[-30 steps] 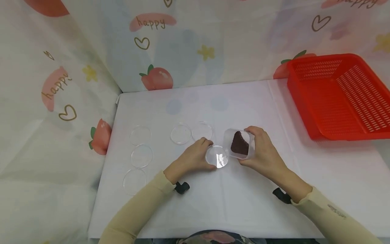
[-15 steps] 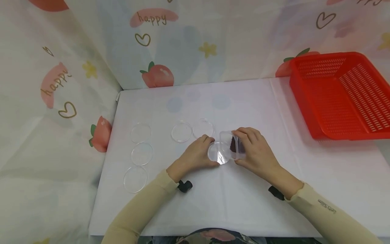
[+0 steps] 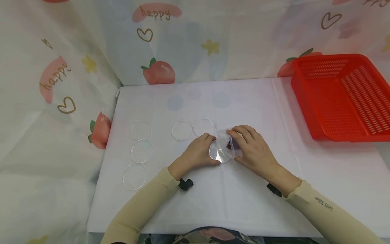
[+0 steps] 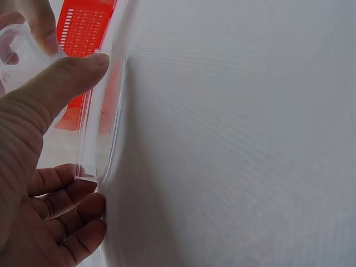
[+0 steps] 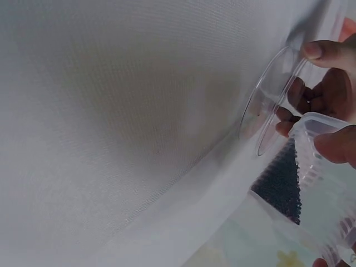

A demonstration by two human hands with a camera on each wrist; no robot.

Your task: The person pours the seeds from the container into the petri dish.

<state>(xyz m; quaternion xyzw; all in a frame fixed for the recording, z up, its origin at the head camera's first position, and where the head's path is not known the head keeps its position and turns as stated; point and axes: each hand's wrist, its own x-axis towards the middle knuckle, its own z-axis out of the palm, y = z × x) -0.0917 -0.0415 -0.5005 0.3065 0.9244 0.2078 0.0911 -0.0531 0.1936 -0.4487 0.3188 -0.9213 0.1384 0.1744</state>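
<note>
Closest in, 2 pale yellow sleeves (image 3: 143, 200) reach up over a white-covered table (image 3: 243, 206), with dark lettering on the right sleeve and a small black device (image 3: 186, 184) at the left wrist. The left hand (image 3: 198, 152) holds a clear round dish (image 3: 217, 154) by its rim, thumb on the near side and fingers on the far side; whether that dish sits on the cloth or just above it, I cannot tell. Beside it, the right hand (image 3: 257, 149) grips a clear plastic box (image 5: 320, 122), tilted with its mouth toward the dish. Dark grains (image 5: 281, 186) lie banked inside the box. Whether box and dish touch is unclear.

Off to the left, 3 clear round plates (image 3: 134, 177) form a column running away from the person, their edges touching or nearly so. Just beyond the left hand, 2 clear discs (image 3: 182, 129) lie side by side. Farther off, at the right, stands a red basket (image 3: 307, 101) with slotted walls. Behind everything hangs a pale curtain (image 3: 250, 34) printed with peaches, hearts, yellow flowers and "happy".
</note>
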